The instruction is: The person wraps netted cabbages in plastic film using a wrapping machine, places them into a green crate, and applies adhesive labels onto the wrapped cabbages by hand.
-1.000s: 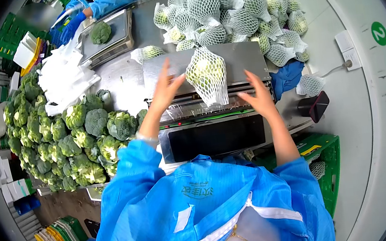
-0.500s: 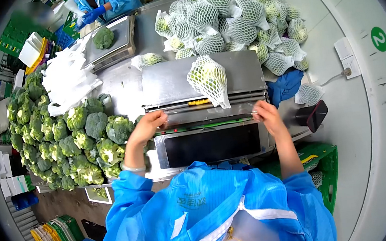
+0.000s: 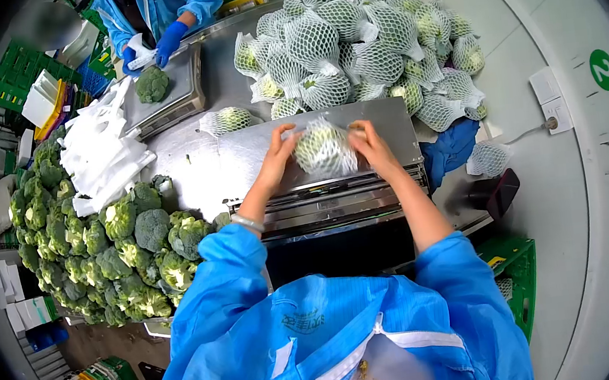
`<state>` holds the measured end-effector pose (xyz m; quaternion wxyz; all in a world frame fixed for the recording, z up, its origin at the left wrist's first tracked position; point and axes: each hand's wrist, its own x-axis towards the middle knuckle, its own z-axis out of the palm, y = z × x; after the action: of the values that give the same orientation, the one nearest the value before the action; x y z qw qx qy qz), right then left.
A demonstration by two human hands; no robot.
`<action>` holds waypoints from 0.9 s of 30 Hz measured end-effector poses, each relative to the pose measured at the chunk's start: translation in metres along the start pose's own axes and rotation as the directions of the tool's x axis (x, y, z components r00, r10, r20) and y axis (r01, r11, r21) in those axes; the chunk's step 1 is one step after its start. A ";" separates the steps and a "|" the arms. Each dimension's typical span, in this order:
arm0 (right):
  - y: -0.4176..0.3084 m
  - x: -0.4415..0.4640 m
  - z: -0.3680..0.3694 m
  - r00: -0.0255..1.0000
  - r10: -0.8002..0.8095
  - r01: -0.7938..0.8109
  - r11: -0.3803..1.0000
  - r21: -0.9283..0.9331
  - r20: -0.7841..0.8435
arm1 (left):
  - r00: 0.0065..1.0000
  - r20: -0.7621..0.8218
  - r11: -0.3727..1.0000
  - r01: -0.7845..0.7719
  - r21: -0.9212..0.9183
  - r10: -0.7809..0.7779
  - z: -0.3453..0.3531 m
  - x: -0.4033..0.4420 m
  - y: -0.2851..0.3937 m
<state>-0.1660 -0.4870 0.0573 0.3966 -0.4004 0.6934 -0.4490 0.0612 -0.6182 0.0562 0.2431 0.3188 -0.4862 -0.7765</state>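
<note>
A head of broccoli in a white foam net [image 3: 324, 149] lies on the metal plate of a wrapping machine [image 3: 240, 156], blurred, with a shiny sheen of clear plastic film over it. My left hand [image 3: 279, 155] is at its left side, fingers curled and pinched close to it. My right hand [image 3: 373, 146] is at its right side in the same way. The film between my fingers is hard to make out. Below my wrists are the machine's rollers [image 3: 329, 206] and a dark panel [image 3: 338, 254].
Netted broccoli heads [image 3: 348, 42] are heaped behind the plate. Bare broccoli [image 3: 116, 249] is piled at left, beside white net sleeves [image 3: 100, 146]. A scale [image 3: 184, 87] carries one broccoli [image 3: 152, 84]. Across the table, a co-worker's blue-gloved hand [image 3: 169, 43] handles a white net.
Both my hands have moved forward from the rollers, where they held the clear film stretched, to either side of the netted broccoli. The co-worker's hands have come closer to the scale.
</note>
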 end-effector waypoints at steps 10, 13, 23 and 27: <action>-0.068 -0.085 -0.029 0.929 0.089 -0.066 0.995 -0.075 0.359 | 0.980 0.114 0.903 0.103 0.417 -0.164 0.038 -0.094 0.040; -0.071 -0.150 -0.031 0.873 0.065 -0.124 0.988 0.092 0.484 | 0.818 0.160 0.832 0.553 0.049 -0.553 0.049 -0.151 0.049; 0.027 -0.242 0.014 0.943 0.310 -0.318 0.946 0.059 0.120 | 0.767 0.206 0.776 0.629 -0.055 -0.607 0.023 -0.245 -0.076; 0.081 -0.261 0.044 0.936 0.279 -0.237 0.950 0.202 -0.215 | 0.863 -0.153 0.876 0.470 -0.104 -0.481 0.026 -0.271 -0.088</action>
<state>-0.0472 -0.2400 0.0187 0.3982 -0.2120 0.7415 -0.4966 0.2201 -0.3805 0.0547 0.0956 0.4876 -0.3447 -0.7964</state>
